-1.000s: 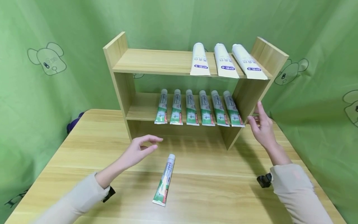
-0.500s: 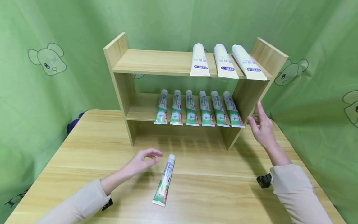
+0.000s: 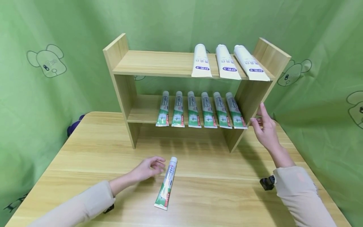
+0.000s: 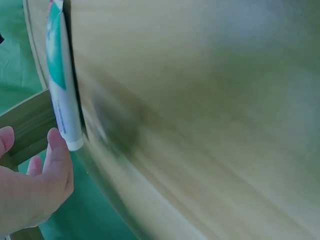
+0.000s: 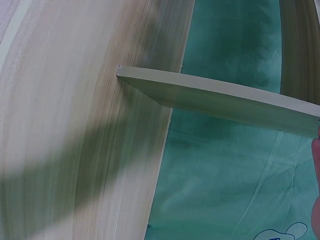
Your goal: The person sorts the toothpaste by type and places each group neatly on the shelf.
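Note:
A green-and-white toothpaste tube [image 3: 166, 183] lies cap-away on the table in front of the shelf [image 3: 158, 60]. Just left of its cap end hovers my left hand [image 3: 148, 168], fingers loosely curved and holding nothing; the left wrist view shows the fingertips close by the tube's white cap [image 4: 75, 145]. My right hand [image 3: 266, 130] touches the shelf's right side panel [image 3: 256, 97], index finger extended along the outside and thumb at the front edge. Only a sliver of that hand shows in the right wrist view. Several matching green tubes [image 3: 193, 110] line the middle shelf board.
Three white tubes [image 3: 227, 63] lie on the top board, toward the right. Wooden table [image 3: 221, 195] surrounds the shelf's base. Behind and beside it hangs a green curtain [image 3: 164, 22] with printed bear faces. A purple object [image 3: 74, 126] shows past the table's left edge.
My left hand has come down and toward me from in front of the shelf to beside the loose toothpaste tube. The right hand has stayed at the side panel.

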{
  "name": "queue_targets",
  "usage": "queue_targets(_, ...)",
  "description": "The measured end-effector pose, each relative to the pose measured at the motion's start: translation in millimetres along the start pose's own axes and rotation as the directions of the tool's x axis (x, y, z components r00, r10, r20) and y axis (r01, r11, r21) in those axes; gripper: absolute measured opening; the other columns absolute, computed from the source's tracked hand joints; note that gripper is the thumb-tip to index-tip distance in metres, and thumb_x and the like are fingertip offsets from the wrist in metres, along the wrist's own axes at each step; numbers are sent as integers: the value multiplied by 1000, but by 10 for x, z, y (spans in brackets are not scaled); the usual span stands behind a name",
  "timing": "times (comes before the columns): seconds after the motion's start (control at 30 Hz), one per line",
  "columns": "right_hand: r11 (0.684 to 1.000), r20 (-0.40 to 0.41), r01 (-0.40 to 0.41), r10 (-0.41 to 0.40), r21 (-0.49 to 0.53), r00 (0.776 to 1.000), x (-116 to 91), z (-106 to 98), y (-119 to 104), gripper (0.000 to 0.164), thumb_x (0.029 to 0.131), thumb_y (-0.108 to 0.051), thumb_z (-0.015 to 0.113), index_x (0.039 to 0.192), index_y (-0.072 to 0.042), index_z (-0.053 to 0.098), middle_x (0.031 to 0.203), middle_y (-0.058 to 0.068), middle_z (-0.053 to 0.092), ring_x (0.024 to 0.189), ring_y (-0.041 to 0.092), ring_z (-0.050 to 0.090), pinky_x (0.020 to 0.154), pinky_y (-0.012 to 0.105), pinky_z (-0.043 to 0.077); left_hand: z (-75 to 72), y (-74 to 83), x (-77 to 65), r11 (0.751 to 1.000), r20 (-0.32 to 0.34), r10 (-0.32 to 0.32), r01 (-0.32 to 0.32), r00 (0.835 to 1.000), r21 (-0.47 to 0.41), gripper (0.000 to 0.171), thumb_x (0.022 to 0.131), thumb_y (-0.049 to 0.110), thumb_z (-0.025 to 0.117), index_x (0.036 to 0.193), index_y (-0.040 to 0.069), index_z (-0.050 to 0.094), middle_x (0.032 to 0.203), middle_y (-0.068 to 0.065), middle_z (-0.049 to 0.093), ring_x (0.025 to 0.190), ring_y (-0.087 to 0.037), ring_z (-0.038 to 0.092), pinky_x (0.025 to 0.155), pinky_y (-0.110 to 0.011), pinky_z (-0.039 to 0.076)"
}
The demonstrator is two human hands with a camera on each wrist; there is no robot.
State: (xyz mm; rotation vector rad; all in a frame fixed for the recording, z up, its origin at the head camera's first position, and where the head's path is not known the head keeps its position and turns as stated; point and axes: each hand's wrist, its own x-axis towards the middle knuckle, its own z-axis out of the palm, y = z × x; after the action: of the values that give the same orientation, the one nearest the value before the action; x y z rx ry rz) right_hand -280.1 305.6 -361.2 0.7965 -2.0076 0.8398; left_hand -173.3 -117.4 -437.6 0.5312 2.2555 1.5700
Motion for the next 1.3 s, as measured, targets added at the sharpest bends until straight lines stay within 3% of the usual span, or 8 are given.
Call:
queue_targets(0.13, 1000, -3, 7, -7, 11, 1000, 4, -1, 3, 75, 84, 11, 56, 145, -17, 23, 96, 30, 55, 84, -20, 46, 66, -6, 42, 33, -38, -17, 1000, 36, 21, -21, 999, -3, 49, 80, 7, 64, 120, -12, 44, 106, -23, 60, 90, -21, 61, 80, -31, 57)
queue_targets(0.37, 1000, -15, 26, -26, 4, 1000, 10, -10, 20, 69, 87, 1, 56, 145, -19, 25, 95, 27, 56, 83, -18, 47, 62, -3, 45, 159, -76, 4, 995, 26, -88, 88, 996, -37, 60, 74, -3, 66, 126, -12, 38, 107, -23, 58, 85, -22, 60, 70, -30, 58)
queue_targets(0.6, 1000, -12, 13, -12, 17, 1000, 23, -7, 3, 73, 84, 9, 57, 145, -16, 25, 95, 28, 56, 83, -19, 47, 63, -4, 44, 297, -99, 15, 992, -58, -45, 52, 997, 118, 73, 69, -1, 73, 129, -16, 35, 102, -17, 58, 76, -13, 55, 62, -16, 54)
queue_targets(0.83, 1000, -4, 14, -14, 14, 1000, 28, -9, -8, 69, 87, 6, 55, 145, -14, 23, 96, 28, 56, 83, -19, 47, 63, -4, 44, 405, -106, 15, 961, -81, 16, 7, 997, 277, 92, 59, 2, 81, 133, -15, 28, 98, -13, 51, 75, -15, 47, 58, -15, 48)
queue_targets(1.3, 1000, 14, 5, -5, 14, 1000, 5, -16, -18, 76, 83, 13, 55, 145, -15, 22, 96, 29, 56, 83, -19, 47, 66, -4, 44, 498, -53, 10, 937, -63, -34, 54, 997, 344, 93, 55, -3, 77, 135, -11, 30, 93, -10, 51, 76, -15, 47, 57, -15, 50)
